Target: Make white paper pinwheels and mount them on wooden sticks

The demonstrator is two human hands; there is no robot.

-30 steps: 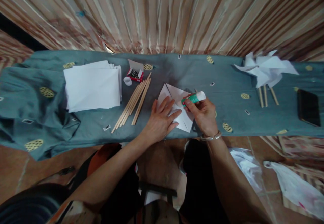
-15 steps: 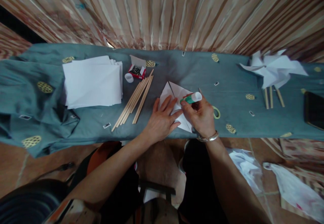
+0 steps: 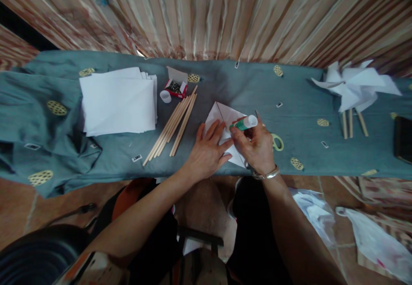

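Note:
A folded white paper square [image 3: 225,115] lies on the blue-grey cloth [image 3: 225,87] near the table's front edge. My left hand [image 3: 207,150] rests flat on the paper's left part, fingers spread. My right hand [image 3: 255,147] grips a green and white glue stick [image 3: 244,123], its green end pointing down at the paper's middle. A silver bangle circles my right wrist. Yellow-handled scissors [image 3: 277,142] lie partly hidden just right of my right hand.
To the left lie a bundle of wooden sticks [image 3: 172,124], a stack of white sheets [image 3: 117,102], a small red box of pins [image 3: 175,86] and a white cap [image 3: 165,96]. White paper pinwheels [image 3: 355,85] on sticks and a dark phone [image 3: 404,139] are at right.
My right hand has moved the glue stick a little to the left over the paper. The left hand has stayed pressed on the paper. The scissors have come into view.

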